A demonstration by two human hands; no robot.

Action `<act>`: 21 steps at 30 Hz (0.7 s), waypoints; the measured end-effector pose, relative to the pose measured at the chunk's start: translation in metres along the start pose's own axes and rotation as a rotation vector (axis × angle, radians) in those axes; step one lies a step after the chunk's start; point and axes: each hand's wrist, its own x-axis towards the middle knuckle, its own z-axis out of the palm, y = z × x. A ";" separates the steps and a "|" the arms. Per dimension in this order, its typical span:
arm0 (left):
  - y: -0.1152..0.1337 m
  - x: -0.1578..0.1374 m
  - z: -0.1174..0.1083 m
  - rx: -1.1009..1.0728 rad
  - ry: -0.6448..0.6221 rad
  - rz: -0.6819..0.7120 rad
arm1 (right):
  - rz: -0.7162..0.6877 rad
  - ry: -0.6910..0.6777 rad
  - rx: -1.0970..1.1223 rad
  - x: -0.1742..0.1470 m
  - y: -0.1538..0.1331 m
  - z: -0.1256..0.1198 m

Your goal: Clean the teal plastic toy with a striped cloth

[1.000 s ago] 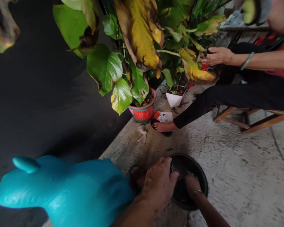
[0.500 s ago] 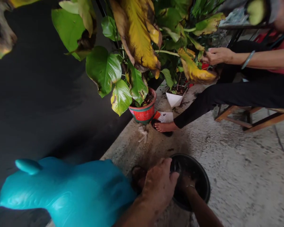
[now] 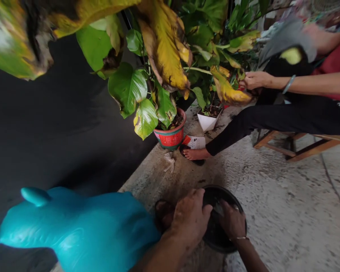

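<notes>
Below me a round black bucket stands on the concrete floor, its inside dark. My left hand is at its left rim, fingers curled and thumb toward the opening; whatever lies in that grip is hidden. Over the bucket's right part is my right hand, a thin bracelet at its wrist. Its fingers point down and left into the bucket, dim and blurred, near a pale greyish patch I cannot identify. Part of a sandalled foot shows left of my left hand.
A turquoise animal-shaped toy fills the lower left. Ahead, a large yellowing plant grows near a red pot and a white planter. To the right, a co-worker's hand touches leaves above a wooden stool.
My right hand has risen from deep inside the bucket and shifted slightly right, so its back now shows. My left hand stays nearly still. The co-worker's farther arm has moved down.
</notes>
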 end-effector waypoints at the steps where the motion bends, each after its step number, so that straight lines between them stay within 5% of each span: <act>1: 0.000 0.000 0.001 0.005 0.000 0.002 | 0.000 -0.013 0.012 -0.001 0.001 0.003; 10: -0.002 -0.002 0.006 0.068 -0.010 -0.030 | 0.153 -0.222 0.099 0.030 -0.015 0.075; 14: -0.015 0.002 0.008 0.078 0.014 -0.052 | 0.123 -0.159 0.126 0.029 -0.005 0.066; 21: -0.018 0.007 0.024 -0.080 0.003 -0.104 | -0.045 0.053 0.267 -0.003 0.024 0.017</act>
